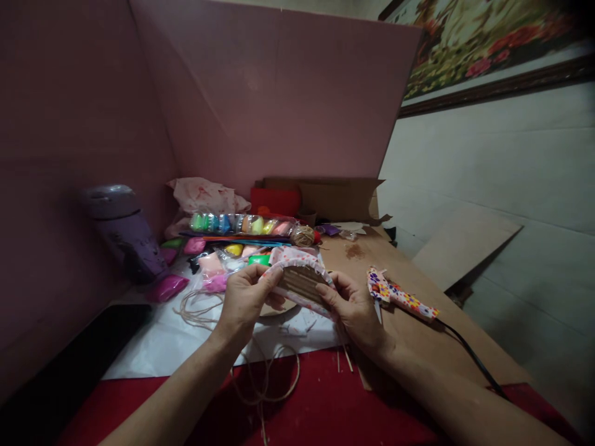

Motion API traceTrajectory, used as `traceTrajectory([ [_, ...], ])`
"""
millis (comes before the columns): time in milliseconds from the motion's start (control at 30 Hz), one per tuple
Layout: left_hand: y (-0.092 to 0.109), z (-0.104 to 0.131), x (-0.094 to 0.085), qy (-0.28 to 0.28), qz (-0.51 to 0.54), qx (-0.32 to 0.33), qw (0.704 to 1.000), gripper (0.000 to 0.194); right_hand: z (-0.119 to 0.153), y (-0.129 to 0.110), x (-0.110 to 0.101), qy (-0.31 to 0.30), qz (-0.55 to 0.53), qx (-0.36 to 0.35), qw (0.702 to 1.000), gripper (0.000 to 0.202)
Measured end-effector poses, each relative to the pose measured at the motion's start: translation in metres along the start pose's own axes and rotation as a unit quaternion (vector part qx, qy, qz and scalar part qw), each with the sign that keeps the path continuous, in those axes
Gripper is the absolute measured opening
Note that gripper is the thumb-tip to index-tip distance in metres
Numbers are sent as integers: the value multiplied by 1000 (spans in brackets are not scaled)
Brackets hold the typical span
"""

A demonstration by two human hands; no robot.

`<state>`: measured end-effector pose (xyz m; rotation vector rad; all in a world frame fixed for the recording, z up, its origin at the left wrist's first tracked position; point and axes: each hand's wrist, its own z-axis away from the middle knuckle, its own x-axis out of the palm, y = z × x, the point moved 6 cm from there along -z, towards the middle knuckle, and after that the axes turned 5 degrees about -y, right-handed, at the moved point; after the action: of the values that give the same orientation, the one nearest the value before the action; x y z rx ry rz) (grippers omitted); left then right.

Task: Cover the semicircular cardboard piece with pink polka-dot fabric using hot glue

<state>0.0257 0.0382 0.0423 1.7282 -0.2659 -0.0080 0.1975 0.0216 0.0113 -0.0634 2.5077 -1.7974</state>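
A small curved piece (303, 282) with a brown ribbed inside and a white-and-red patterned cloth edge is held up between both hands. My left hand (251, 294) pinches its left end, thumb on top. On its right side, my right hand (351, 306) grips the edge with the thumb pressed near the ribbed surface. Loops of twine (264, 387) hang below the hands over the red cloth. Thin sticks (346, 356) lie beneath the right hand. A round flat disc (277, 309) is partly hidden behind the piece.
A flower-patterned glue gun (402, 297) with a black cord lies on cardboard (446, 347) at right. Packs of coloured clay (242, 224) and a twine ball (302, 235) sit behind. A purple tumbler (127, 238) stands left, near a dark flat object (116, 328).
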Motion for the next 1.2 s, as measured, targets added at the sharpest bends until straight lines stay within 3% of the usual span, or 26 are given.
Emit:
traceTrajectory([
  [200, -4, 0, 0, -38, 14, -29, 999, 23, 0, -1, 0, 6, 3, 11, 1000, 23],
  [400, -4, -1, 0, -25, 11, -37, 999, 28, 2, -4, 4, -14, 15, 11, 1000, 21],
  [633, -15, -1, -1, -34, 15, -107, 994, 27, -2, 3, -1, -14, 14, 33, 999, 22],
  [800, -14, -3, 4, -87, 26, -105, 990, 33, -3, 0, -1, -19, 30, 28, 999, 21],
  [933, -6, -4, 3, -83, -78, -83, 990, 30, -1, -7, 5, -42, 85, 7, 995, 19],
  [1000, -5, -3, 6, -113, -118, -72, 984, 33, 1, -9, 8, -63, 109, 2, 992, 17],
  [1100, -12, -1, 11, -169, -122, -85, 974, 32, 2, -11, 9, -79, 126, 1, 989, 15],
  [1200, -20, 0, 13, -183, -101, -98, 973, 20, 1, -12, 7, -67, 130, 6, 989, 15],
])
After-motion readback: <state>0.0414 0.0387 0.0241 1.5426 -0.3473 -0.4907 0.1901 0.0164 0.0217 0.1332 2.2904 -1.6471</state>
